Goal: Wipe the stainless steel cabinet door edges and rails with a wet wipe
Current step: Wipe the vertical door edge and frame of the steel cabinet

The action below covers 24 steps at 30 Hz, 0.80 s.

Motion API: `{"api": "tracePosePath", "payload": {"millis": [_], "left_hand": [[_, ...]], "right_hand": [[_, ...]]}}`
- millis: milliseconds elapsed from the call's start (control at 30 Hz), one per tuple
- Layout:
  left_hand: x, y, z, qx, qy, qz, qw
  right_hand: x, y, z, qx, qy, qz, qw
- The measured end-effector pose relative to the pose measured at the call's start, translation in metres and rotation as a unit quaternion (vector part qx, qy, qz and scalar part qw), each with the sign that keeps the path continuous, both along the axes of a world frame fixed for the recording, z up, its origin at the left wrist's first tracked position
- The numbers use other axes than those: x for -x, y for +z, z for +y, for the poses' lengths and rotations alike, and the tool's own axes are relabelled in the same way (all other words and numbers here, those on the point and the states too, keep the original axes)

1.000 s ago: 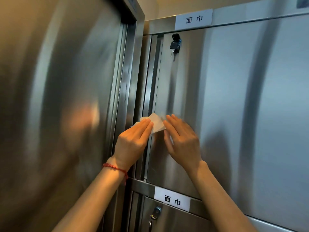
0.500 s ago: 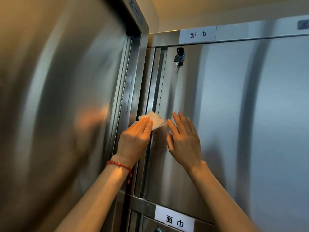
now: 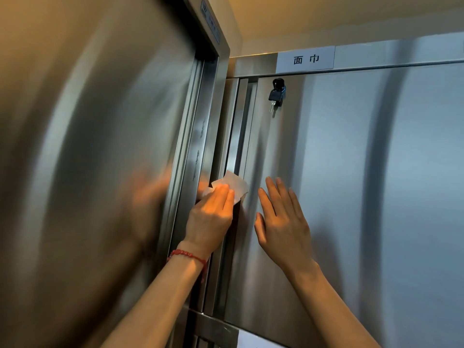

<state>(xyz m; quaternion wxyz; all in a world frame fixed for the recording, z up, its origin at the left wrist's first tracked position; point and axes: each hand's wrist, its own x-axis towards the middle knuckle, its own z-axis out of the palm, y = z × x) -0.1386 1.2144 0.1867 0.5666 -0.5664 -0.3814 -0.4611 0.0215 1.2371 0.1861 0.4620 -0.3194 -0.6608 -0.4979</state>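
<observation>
Both forearms reach up from six o'clock toward twelve. The left hand (image 3: pixel 211 217), fingers together and pointing to twelve, presses flat, a red cord round its wrist. At its three o'clock, the right hand (image 3: pixel 282 222) lies flat, fingers spread, pointing toward eleven.

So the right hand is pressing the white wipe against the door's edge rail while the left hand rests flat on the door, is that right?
Not quite: the head view shows the hands reversed. The left hand presses the wipe against the edge rail, and the right hand rests flat on the door.
</observation>
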Motion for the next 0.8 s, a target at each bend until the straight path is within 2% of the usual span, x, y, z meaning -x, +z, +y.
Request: {"api": "tracePosePath", "payload": {"millis": [233,400,467,600,800], "left_hand": [[-0.003,-0.012,0.014,-0.012,0.039,0.022,0.999],[-0.004,-0.025,0.023,0.006,0.162,0.045,0.986],[-0.004,-0.027,0.025,0.001,0.177,0.043,0.983],[-0.005,-0.027,0.022,-0.006,0.148,0.042,0.988],[-0.008,-0.025,0.015,-0.028,0.051,0.014,0.998]], "right_hand": [[0.000,0.000,-0.001,-0.007,-0.010,-0.003,1.000],[0.000,0.000,-0.001,-0.015,-0.012,0.000,1.000],[0.001,0.000,-0.001,-0.017,-0.004,0.003,1.000],[0.000,0.000,-0.001,-0.016,0.006,0.006,1.000],[0.000,0.000,-0.002,-0.016,0.011,0.008,1.000]]}}
